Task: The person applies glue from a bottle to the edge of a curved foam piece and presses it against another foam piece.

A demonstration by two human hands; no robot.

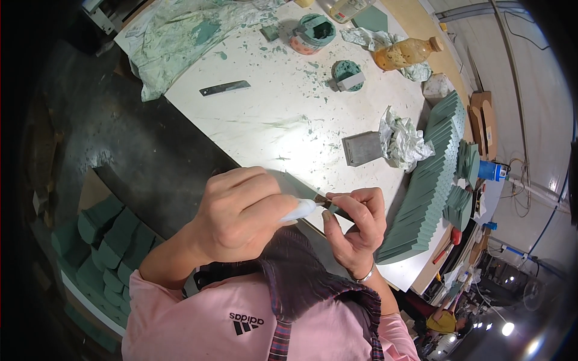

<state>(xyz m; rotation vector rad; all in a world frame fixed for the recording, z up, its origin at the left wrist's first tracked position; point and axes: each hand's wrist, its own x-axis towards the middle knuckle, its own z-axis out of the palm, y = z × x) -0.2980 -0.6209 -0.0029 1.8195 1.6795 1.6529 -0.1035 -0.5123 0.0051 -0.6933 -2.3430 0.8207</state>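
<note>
My left hand [241,210] is closed around a tool with a smooth white handle [299,210]. The tool's short dark tip points right, toward the fingers of the other hand; what kind of tool it is I cannot make out. My right hand [358,228] pinches a small dark green piece [338,212] between thumb and fingers, partly hidden by them. Tip and piece meet or nearly meet, just above the table's near edge. A grey-green strip [295,183] shows behind my left knuckles.
On the white table [241,129] lie a dark blade [224,88], a grey block [362,148], and crumpled paper [404,141]. Farther back stand two green-stained pots [312,35] and an amber bottle [406,54]. Stacked green pieces [421,192] line the right; more fill a box [111,253] lower left.
</note>
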